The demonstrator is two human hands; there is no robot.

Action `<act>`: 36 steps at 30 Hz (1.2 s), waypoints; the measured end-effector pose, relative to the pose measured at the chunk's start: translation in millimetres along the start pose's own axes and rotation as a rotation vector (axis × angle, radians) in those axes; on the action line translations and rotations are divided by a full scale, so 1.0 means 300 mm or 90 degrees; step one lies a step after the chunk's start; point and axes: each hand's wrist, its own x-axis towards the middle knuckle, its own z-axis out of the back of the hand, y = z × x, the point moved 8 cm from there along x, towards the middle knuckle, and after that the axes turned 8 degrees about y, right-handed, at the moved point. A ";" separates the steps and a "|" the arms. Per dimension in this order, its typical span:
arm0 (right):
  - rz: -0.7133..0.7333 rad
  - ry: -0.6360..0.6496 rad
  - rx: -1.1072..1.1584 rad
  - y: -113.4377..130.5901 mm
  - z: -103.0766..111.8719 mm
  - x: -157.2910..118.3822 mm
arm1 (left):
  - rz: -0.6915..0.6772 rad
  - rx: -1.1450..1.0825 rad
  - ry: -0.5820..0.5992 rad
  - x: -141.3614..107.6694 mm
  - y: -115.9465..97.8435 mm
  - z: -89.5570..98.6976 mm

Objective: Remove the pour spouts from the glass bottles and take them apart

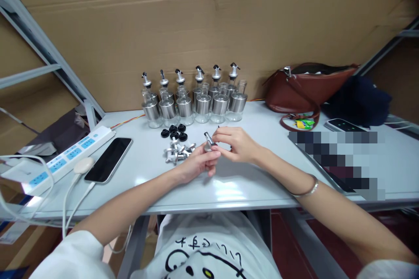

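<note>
As you move across the grey-white table from its left end, a white power strip (72, 157) comes first, with a phone (109, 160) lying screen up just beside it. Next, left of the hands, sits a cluster of round black stoppers (174, 132), and just nearer the person a loose heap of silver pourer parts (176, 152). Beyond these, by the cardboard wall (196, 30), stand two rows of glass bottles with metal sleeves: six front bottles (203, 107), necks open and bare, and six back bottles (214, 89), each topped by a silver pourer with a black tip. No liquid shows through the clear glass; the sleeves hide the rest. In the middle, the left hand (198, 163) is closed on a single metal pourer (209, 139), held above the table near the bottles, its long axis slanting up, leftward and away from the person. Both hands are about equally near it: the left supports it from below, and the right hand (237, 143) comes in from the right, thumb and fingers bent close against it; whether they truly pinch, I cannot tell. Farther right rests a brown leather bag (286, 91), its top open, with something white just visible inside.
</note>
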 end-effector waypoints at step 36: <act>0.066 -0.170 -0.098 0.051 0.096 -0.005 | -0.013 0.137 0.126 -0.021 0.003 -0.038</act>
